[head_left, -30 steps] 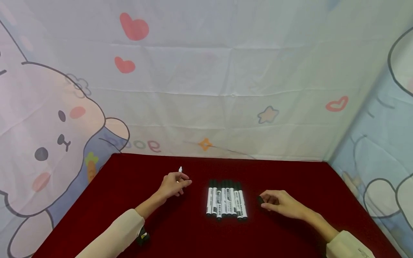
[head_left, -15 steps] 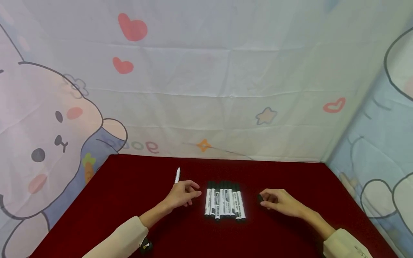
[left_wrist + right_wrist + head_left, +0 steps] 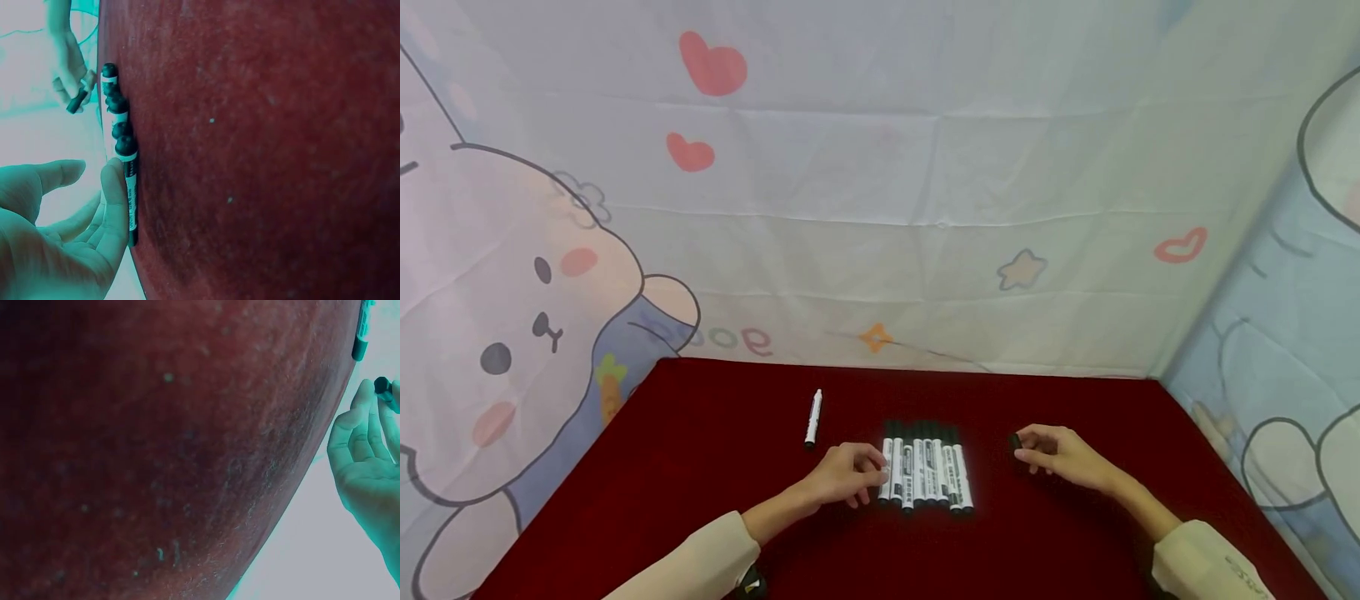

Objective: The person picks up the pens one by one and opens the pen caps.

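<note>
In the head view, my left hand [image 3: 847,473] is at the left side of a row of several white markers with black caps [image 3: 925,471]. Its fingertips reach the leftmost marker, and the left wrist view shows the thumb [image 3: 62,174] apart from the other fingers. Whether they touch that marker [image 3: 132,200] I cannot tell. To the right of the row, my right hand [image 3: 1063,456] pinches a small black marker cap [image 3: 1015,442], which also shows in the right wrist view [image 3: 384,387]. A white marker without its cap [image 3: 813,418] lies alone behind my left hand, its tip pointing away.
A dark red cloth covers the table [image 3: 737,417]. Behind it and at the sides hangs a pale curtain [image 3: 850,167] with cartoon prints. A dark wrist strap [image 3: 751,581] shows under the left sleeve.
My left hand has let go of the uncapped marker, leaving it on the cloth, and has moved right and nearer to the row. My right hand, still pinching the cap, has shifted slightly away.
</note>
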`<state>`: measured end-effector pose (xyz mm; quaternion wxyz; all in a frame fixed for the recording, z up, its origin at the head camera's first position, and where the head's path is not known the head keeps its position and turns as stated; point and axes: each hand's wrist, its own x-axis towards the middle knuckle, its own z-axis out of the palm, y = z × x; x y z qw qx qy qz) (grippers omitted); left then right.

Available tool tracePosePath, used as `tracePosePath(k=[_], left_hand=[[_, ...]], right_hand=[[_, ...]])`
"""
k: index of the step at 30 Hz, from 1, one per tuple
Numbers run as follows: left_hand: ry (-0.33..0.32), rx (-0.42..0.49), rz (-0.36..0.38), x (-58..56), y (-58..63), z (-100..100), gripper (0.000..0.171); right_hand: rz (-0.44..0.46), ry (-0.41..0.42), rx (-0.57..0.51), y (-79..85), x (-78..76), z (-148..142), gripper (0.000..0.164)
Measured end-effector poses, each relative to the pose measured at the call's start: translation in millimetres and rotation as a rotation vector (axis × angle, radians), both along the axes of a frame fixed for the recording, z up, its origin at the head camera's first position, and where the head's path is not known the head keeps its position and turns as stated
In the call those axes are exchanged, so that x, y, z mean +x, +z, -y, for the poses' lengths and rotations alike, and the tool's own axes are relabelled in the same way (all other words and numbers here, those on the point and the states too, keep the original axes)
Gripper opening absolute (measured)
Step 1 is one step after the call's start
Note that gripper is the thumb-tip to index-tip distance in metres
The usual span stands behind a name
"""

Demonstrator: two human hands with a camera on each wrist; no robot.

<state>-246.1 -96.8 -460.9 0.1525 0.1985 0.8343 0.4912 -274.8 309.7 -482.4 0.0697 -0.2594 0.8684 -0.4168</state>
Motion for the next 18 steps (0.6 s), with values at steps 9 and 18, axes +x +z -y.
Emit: tracePosePath(k=[9,18], left_hand=[[-0.01,0.007,0.009,1.4,-4.5,-4,0.028],[-0.012,0.002,0.012,0.8,-8.3,-3,0.027]], right_hand=[[0.063,-0.017,-0.076,3.6,-7.1,-7,0.036],[0.133,-0.086,-0.111,4.7,-18.7,-13,0.043]])
